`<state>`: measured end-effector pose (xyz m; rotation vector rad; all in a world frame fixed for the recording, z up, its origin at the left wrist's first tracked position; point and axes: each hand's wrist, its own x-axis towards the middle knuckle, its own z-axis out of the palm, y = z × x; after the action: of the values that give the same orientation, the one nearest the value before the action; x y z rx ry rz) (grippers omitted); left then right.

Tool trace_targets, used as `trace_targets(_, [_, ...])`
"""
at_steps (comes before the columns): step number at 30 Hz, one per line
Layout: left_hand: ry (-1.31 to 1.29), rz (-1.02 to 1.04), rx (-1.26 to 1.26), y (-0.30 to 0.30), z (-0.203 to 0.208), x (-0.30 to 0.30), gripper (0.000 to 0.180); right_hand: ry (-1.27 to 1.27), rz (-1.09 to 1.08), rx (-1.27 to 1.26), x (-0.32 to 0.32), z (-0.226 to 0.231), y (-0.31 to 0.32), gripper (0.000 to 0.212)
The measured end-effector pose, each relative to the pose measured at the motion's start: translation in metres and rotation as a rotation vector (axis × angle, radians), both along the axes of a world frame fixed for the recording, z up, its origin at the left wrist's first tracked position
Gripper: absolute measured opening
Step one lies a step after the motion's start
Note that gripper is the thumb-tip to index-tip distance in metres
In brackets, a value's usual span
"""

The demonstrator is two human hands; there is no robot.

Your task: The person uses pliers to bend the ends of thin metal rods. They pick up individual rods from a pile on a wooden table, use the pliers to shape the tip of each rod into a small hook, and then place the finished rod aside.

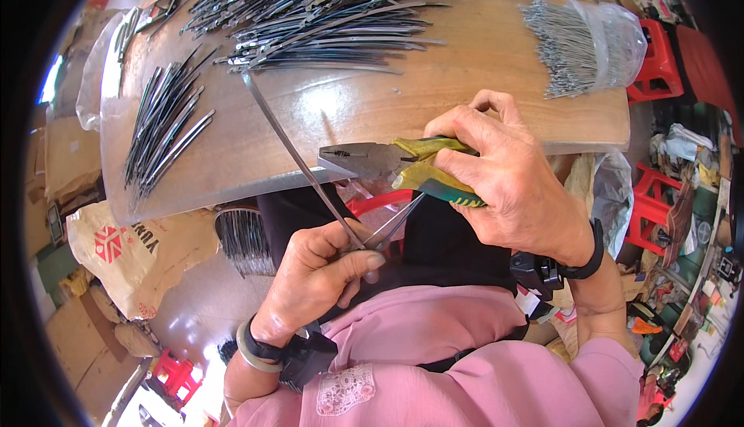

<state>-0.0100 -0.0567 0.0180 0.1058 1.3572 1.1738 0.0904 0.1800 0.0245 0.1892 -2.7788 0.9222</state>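
Note:
My left hand (314, 272) pinches a long thin dark metal strip (298, 156) between thumb and fingers. The strip slants up and leftward over the table's front edge. A few thin wire-like pieces (397, 219) also run from these fingers toward the underside of the pliers; whether they touch my right hand I cannot tell. My right hand (515, 179) is wrapped round combination pliers (372, 160) with yellow and green handles. Their jaws point left, close to the strip, with nothing visible between them.
On the wooden table (465, 63) lie a large pile of dark strips (325, 20), a smaller bundle (167, 129) at left, and thin silver wires (570, 47) in a plastic bag at right. Red stools (655, 63) stand at right. A brown paper sack (143, 253) lies lower left.

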Motion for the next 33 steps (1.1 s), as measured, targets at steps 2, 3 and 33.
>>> trace_targets(2, [-0.053, 0.001, -0.015, 0.002, 0.006, -0.002, 0.025, -0.004, -0.007, -0.007, 0.001, -0.004, -0.001, 0.025])
trace_targets(3, [-0.026, 0.035, 0.026, 0.002, 0.007, -0.002, 0.027, -0.001, -0.012, -0.012, 0.002, -0.004, -0.002, 0.024])
trace_targets(33, [-0.010, 0.489, 0.376, 0.027, 0.006, 0.012, 0.005, -0.269, -0.088, -0.380, 0.040, -0.001, -0.015, 0.037])
